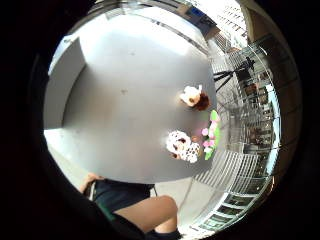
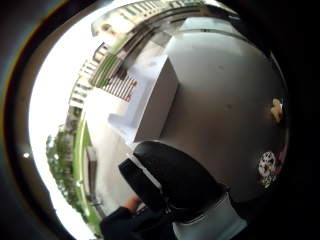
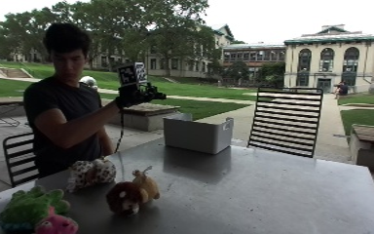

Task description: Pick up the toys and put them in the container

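Lion toy lies lengthwise – mane toward table edge

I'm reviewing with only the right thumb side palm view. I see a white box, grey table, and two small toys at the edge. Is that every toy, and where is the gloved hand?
Observer: No. The outside view shows a third, a green and pink plush toy, at the near corner of the table beside the spotted plush toy.
Operator: Is the hand holding any of them?
Observer: The gloved right hand is raised well above the table, and no toy shows in it.
Operator: Anything already in the white container?
Observer: The white container stands at the far edge. Its inside is hidden in the outside view, and no toy shows in the part the palm views reveal.
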Available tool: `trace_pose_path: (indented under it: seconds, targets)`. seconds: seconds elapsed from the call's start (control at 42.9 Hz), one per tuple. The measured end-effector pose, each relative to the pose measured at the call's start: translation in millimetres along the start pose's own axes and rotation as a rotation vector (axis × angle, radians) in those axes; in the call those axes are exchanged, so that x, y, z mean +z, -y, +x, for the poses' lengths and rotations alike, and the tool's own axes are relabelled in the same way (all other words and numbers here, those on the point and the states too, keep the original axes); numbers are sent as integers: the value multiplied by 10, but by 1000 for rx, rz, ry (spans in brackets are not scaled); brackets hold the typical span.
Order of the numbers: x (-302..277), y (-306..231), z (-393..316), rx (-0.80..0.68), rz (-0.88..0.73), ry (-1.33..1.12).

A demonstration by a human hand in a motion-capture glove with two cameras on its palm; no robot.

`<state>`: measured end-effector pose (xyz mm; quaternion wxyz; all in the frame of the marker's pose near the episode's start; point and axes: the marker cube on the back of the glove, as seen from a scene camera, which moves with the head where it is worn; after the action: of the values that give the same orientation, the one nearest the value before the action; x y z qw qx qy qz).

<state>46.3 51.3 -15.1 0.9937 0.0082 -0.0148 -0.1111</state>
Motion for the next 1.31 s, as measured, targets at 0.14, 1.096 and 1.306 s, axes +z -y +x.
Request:
trace_pose_path:
  seconds: [0.14,1.096,1.306]
  targets:
    - [-3,-301,590,216,-16,-89]
    - [1727,-1929,2440,527,-200,-37]
    - [1727,-1938,2445,528,-170,-47]
